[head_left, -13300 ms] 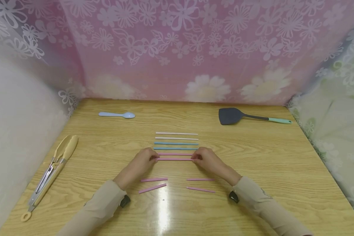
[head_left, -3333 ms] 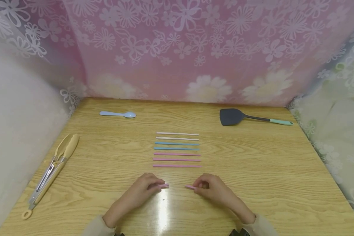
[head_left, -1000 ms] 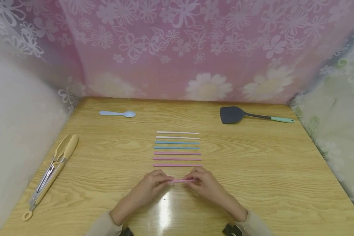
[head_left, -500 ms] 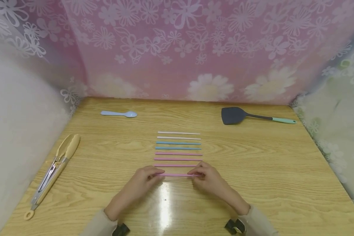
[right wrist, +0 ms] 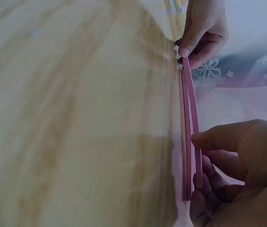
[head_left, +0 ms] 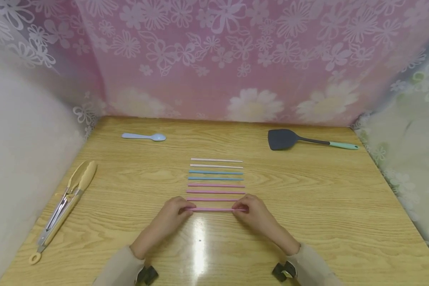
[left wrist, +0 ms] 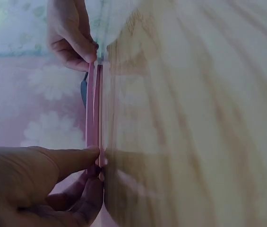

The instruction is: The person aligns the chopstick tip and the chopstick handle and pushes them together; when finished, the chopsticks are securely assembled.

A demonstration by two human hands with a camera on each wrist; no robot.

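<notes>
My left hand (head_left: 173, 212) and right hand (head_left: 253, 210) pinch the two ends of a pink chopstick (head_left: 214, 209), thumb against fingers. It lies level across the front of a row of chopsticks, parallel to them. Just beyond it is another pink chopstick (head_left: 214, 199), its right end partly behind the right hand. Farther back come two more pink ones, then two blue chopsticks (head_left: 216, 178) and two white chopsticks (head_left: 216, 166). In the right wrist view the held pink chopstick (right wrist: 194, 109) appears slightly raised. The left wrist view shows the pink chopstick (left wrist: 90, 109) between both hands.
Yellow-handled tongs (head_left: 66, 206) lie at the left side of the wooden table (head_left: 325, 206). A light blue spoon (head_left: 143, 136) is at the back left, and a dark spatula (head_left: 283, 140) with a green handle at the back right. Floral cloth (head_left: 200, 59) surrounds the table.
Separate pink pieces in front of the row were brought together into one long chopstick. Both hands have carried it forward towards the row and slid apart to its ends. Another pink chopstick joined the row earlier.
</notes>
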